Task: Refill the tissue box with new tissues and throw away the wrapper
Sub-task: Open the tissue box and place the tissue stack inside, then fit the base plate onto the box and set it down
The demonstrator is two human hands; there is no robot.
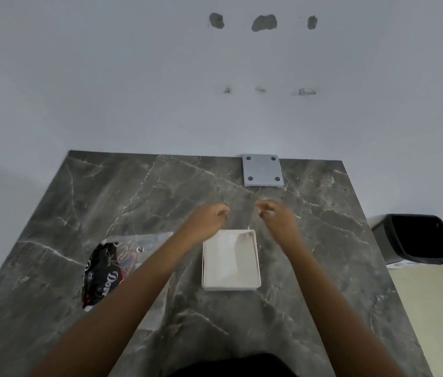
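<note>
Above white tissue box (231,261), left hand (209,220), right hand (278,217), both loosely curled, empty.

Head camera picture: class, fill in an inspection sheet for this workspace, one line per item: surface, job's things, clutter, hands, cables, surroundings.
Surface: dark grey marble-look table, white veins, set against the wall.
Job's things: white tissue box, open and looking empty, at centre; tissue pack in black printed wrapper to its left, under the left forearm.
Clutter: grey square plate with four dark dots lies flat at the far edge.
Hands: left hand and right hand hover beyond the box, fingers curled, holding nothing visible; blurred.
Cables: nothing seen.
Surroundings: white wall with patched holes; black bin on the floor, right of the table.
</note>
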